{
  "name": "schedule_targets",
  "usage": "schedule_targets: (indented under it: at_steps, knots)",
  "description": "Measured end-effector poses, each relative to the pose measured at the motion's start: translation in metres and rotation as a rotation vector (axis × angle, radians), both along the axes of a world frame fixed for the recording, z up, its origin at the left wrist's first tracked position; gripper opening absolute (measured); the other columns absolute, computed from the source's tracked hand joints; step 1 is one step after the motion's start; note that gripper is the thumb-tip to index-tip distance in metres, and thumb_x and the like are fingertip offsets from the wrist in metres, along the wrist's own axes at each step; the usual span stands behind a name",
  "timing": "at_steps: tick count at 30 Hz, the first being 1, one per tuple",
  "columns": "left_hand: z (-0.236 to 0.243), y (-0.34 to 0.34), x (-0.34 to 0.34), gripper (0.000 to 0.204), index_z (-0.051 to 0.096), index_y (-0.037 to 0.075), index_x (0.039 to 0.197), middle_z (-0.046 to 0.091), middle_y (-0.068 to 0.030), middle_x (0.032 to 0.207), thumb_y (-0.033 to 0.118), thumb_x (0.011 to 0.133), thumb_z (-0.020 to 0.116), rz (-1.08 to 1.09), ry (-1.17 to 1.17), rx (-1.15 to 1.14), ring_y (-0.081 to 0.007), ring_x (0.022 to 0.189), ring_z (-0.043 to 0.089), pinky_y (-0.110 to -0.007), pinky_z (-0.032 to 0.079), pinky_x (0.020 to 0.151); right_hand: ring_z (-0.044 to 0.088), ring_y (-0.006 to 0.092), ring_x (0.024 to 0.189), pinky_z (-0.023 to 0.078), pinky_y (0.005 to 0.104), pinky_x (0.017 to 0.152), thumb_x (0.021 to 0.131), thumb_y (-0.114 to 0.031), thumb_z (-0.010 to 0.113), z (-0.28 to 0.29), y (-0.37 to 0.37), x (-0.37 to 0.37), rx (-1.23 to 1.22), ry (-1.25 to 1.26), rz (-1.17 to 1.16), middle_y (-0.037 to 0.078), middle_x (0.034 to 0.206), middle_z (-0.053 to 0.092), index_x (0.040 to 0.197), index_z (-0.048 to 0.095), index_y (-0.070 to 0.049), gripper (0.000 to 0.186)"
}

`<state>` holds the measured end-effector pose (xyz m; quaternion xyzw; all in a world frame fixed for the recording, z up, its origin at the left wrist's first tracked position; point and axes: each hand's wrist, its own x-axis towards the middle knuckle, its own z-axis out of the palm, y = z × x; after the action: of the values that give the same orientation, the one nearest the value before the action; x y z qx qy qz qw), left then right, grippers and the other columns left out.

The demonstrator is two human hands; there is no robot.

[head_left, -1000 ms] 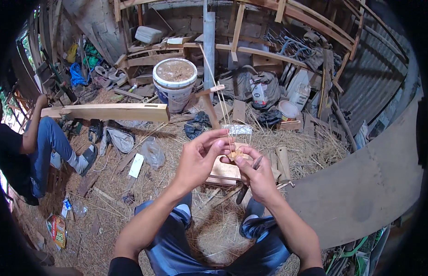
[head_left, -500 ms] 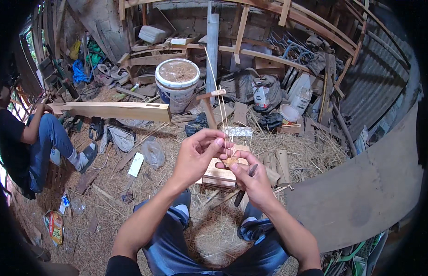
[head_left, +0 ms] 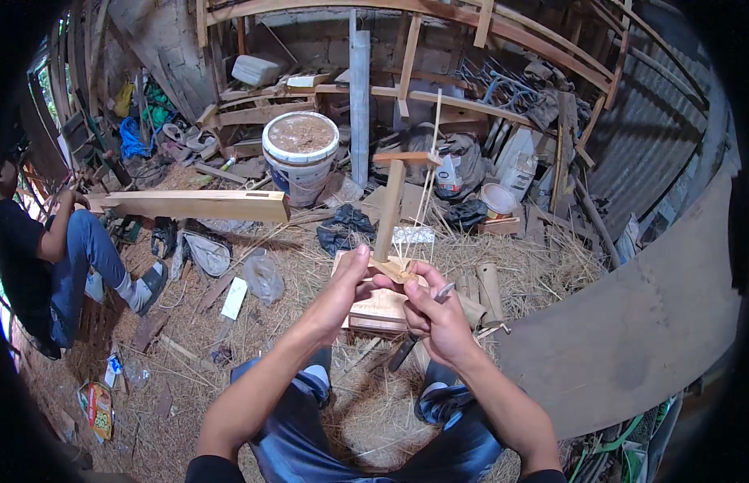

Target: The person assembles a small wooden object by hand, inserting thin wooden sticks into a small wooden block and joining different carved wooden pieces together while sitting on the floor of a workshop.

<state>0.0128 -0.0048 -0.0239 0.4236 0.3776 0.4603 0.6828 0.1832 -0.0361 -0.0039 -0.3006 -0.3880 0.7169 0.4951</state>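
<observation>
Between my hands is a small light-brown wooden piece (head_left: 393, 270), pinched by the fingers of my left hand (head_left: 346, 287) and my right hand (head_left: 440, 318). A knife (head_left: 404, 351) with a dark handle is also tucked in my right hand, its metal end showing above the thumb. Beyond the fingers rises a wooden post (head_left: 389, 211) with a crosspiece (head_left: 406, 158) on top. Pale thin strips (head_left: 427, 181) run up past the crosspiece's right end. How the strips, post and held piece join is hidden by my fingers. Below lies a pale wooden block (head_left: 378, 310).
Straw and shavings cover the floor. A person (head_left: 84, 249) sits at the left beside a long timber beam (head_left: 201, 205). A white-rimmed bucket (head_left: 300, 165) stands ahead, near an upright pole (head_left: 359, 113). A large grey sheet (head_left: 624, 338) fills the right side.
The post, crosspiece and strips have swung from leaning left to leaning right. My left hand has turned, its fingers now lower around the wooden piece. The knife stays in my right hand.
</observation>
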Motion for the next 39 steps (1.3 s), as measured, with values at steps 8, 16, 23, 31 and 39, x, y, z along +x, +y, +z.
schedule_targets:
  at_steps: [8, 16, 23, 31, 39]
  knots:
    - [0.031, -0.013, 0.012, 0.044, 0.034, 0.007, 0.133, 0.055, -0.0109, 0.121, 0.026, 0.096, 0.048, 0.144, -0.271, 0.184, -0.0229, 0.107, 0.057, -0.035, 0.048, 0.088, 0.051, 0.0039, 0.069, 0.04, 0.0168, 0.053, 0.091, -0.013, 0.058, 0.0, 0.001, 0.005, 0.423, -0.426, -0.199, 0.007, 0.098, 0.061, 0.115, 0.05, -0.003, 0.028]
    - [0.036, -0.02, 0.009, 0.058, 0.02, 0.007, 0.14, 0.05, -0.0153, 0.125, 0.024, 0.094, 0.05, 0.108, -0.313, 0.281, -0.0293, 0.109, 0.058, -0.043, 0.052, 0.09, 0.053, 0.0032, 0.077, 0.041, 0.0164, 0.058, 0.087, -0.009, 0.062, 0.024, -0.01, 0.013, 0.453, -0.542, -0.382, 0.002, 0.097, 0.061, 0.103, 0.061, -0.001, 0.018]
    - [0.03, -0.013, 0.0, 0.048, 0.032, 0.003, 0.136, 0.054, -0.0125, 0.121, 0.024, 0.096, 0.047, 0.047, -0.233, 0.159, -0.0217, 0.099, 0.062, -0.035, 0.055, 0.083, 0.053, 0.0033, 0.073, 0.04, 0.0161, 0.055, 0.086, -0.007, 0.063, 0.016, -0.005, 0.014, 0.501, -0.571, -0.402, 0.005, 0.098, 0.062, 0.103, 0.059, 0.003, 0.019]
    - [0.027, -0.007, -0.004, 0.042, 0.039, 0.004, 0.134, 0.059, -0.0135, 0.111, 0.023, 0.097, 0.044, -0.124, -0.181, -0.207, -0.0181, 0.09, 0.063, -0.03, 0.055, 0.076, 0.06, 0.0113, 0.089, 0.054, 0.0214, 0.068, 0.086, -0.001, 0.06, 0.04, 0.0, 0.023, 0.736, -0.436, -0.764, 0.011, 0.108, 0.057, 0.132, 0.039, 0.002, 0.051]
    - [0.013, 0.003, 0.0, 0.04, 0.039, 0.002, 0.135, 0.056, -0.0125, 0.12, 0.017, 0.098, 0.04, -0.045, -0.022, -0.083, -0.0191, 0.107, 0.055, -0.034, 0.044, 0.096, 0.038, -0.0045, 0.057, 0.027, 0.0117, 0.047, 0.081, 0.0, 0.067, 0.019, -0.004, 0.026, 0.722, -0.45, -0.494, 0.006, 0.102, 0.064, 0.121, 0.051, -0.002, 0.043]
